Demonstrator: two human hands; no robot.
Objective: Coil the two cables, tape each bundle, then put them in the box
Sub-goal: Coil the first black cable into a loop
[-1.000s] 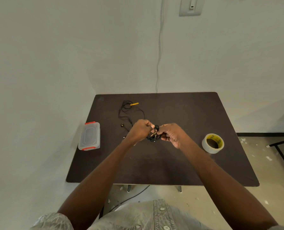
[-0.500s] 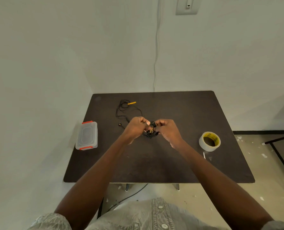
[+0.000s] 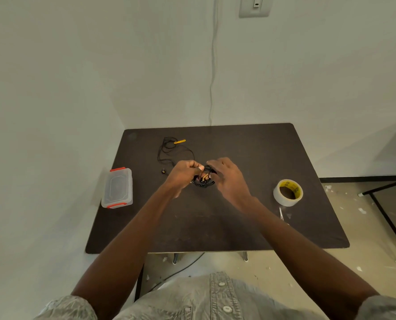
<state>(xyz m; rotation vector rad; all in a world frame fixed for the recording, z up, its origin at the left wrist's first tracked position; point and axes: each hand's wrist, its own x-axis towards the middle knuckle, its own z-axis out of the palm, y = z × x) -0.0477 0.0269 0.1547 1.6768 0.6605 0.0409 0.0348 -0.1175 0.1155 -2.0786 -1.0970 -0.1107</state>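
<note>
So there's a black cable bundle [image 3: 204, 180] coiled into a small messy loop with a gold plug poking out of it, sitting mid-table between the hands. The other black cable [image 3: 169, 150] is still loose, sprawled toward the far left with a yellow tag at its far end. The clear plastic box [image 3: 117, 188] with red clips sits lid-on at the left edge. The tape roll [image 3: 287, 192], yellow inside, lies flat over on the right.
</note>
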